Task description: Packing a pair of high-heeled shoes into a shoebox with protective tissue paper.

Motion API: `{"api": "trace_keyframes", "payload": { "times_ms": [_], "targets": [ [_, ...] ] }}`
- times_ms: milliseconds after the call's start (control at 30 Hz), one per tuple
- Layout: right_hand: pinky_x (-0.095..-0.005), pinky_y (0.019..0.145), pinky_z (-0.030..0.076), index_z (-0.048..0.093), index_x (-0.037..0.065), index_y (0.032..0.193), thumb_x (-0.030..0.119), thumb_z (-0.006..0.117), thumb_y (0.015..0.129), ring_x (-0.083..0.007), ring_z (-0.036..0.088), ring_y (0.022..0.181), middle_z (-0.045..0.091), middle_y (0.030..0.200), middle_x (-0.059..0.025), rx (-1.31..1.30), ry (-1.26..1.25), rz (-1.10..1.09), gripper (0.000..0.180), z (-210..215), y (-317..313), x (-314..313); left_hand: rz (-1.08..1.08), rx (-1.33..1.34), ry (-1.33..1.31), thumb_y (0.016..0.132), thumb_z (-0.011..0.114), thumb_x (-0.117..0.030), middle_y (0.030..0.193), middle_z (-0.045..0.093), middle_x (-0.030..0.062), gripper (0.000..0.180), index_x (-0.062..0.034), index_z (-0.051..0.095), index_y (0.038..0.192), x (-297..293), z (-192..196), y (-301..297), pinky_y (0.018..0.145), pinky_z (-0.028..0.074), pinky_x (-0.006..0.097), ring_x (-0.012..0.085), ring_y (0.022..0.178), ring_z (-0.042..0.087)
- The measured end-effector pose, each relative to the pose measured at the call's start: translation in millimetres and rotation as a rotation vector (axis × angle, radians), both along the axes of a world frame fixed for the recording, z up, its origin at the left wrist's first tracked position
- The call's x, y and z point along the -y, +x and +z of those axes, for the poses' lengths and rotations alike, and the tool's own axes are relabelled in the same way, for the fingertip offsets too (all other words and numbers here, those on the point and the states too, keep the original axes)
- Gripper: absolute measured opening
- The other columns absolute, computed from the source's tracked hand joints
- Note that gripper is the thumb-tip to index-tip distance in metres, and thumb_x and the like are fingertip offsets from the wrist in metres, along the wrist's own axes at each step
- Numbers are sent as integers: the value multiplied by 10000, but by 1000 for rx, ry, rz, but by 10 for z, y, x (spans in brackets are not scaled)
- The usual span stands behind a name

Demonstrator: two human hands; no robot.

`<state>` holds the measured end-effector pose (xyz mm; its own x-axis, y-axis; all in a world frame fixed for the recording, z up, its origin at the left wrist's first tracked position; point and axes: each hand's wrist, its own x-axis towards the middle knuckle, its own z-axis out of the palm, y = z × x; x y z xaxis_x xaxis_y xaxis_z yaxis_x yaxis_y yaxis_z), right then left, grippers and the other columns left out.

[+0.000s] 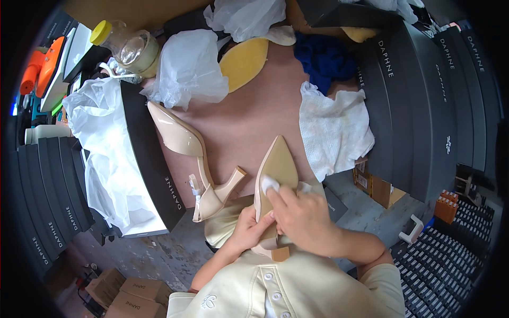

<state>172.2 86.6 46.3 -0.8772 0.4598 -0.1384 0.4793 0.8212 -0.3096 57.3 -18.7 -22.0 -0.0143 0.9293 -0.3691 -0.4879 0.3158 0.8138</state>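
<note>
While the left hand [249, 229] grips an upturned beige pointed shoe [275, 169], the right hand [302, 214] presses a white wipe [270, 184] against its sole near the tabletop's [249, 116] front edge.

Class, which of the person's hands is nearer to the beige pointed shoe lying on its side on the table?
Left. The left hand is just right of that beige pointed shoe; the right hand sits farther right.

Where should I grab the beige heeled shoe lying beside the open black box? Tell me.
Grip the beige heeled shoe at its narrow waist just ahead of the block heel, coming from above. It lies on its side, heel jutting free toward the right hand; the glossy toe is wider and slippery.
</note>
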Motion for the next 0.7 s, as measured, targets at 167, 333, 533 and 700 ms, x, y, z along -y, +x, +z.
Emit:
{"api": "trace_keyframes", "payload": {
  "times_ms": [167, 333, 533, 700],
  "targets": [
    [-245, 442, 393, 560, 18, 1041, 163, 567, 707, -113, 530, 499, 468, 741, -25, -60, -5, 3, 364, -20, 31, 56, 20, 24, -21, 938, 475, -135, 832, 612, 48, 170, 17, 548, 960, 23, -73, -12, 704, 476, 252, 100, 759, 575],
    [-270, 428, 405, 573, 33, 988, 151, 645, 631, -140, 525, 500, 457, 708, -30, -39, -25, -49, 383, 26, 31, 99, 74, -74, -4, 941, 475, -146, 822, 610, 53, 183, 23, 537, 975, 28, -86, 41, 688, 481, 256, 106, 746, 576],
    [-263, 417, 403, 573, 39, 955, 173, 663, 619, -139, 509, 452, 454, 695, -24, -90, 55, -42, 373, -105, -78, -62, 13, 83, 8, 943, 468, -141, 820, 611, 53, 181, 20, 542, 980, 4, -13, -4, 689, 482, 259, 108, 746, 579],
    [-260, 454, 406, 566, 32, 1005, 197, 644, 629, -142, 532, 506, 470, 725, -29, -27, -17, -21, 418, -25, 73, 45, -1, 90, 7, 949, 449, -130, 790, 602, 67, 176, 30, 521, 955, -40, -12, -15, 650, 492, 264, 125, 706, 585]
  ]
}}
